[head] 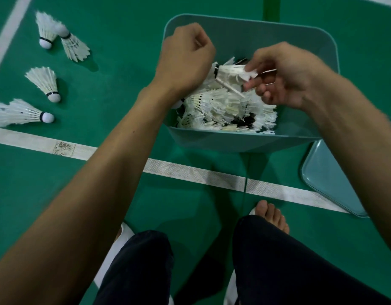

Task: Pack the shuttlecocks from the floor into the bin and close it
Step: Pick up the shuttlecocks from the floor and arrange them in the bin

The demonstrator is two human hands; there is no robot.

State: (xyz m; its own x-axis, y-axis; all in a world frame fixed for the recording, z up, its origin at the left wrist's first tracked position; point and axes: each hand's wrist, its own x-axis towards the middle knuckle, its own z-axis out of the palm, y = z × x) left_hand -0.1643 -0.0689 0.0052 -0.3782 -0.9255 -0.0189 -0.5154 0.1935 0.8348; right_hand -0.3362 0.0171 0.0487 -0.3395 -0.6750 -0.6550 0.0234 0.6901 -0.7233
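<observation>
our right grip (287,78) pinches a shuttlecock (231,72) by the feathers above the bin (245,139), cork toward our left grip (185,60), curled, we cannot tell on what; loose shuttlecocks (43,81) lie on the floor (124,84) left of it.

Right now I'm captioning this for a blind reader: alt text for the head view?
A person's right hand pinches a shuttlecock by its feathers over an open teal bin full of shuttlecocks, left hand curled alongside. Loose shuttlecocks lie on the green floor left; the lid lies right.
</observation>
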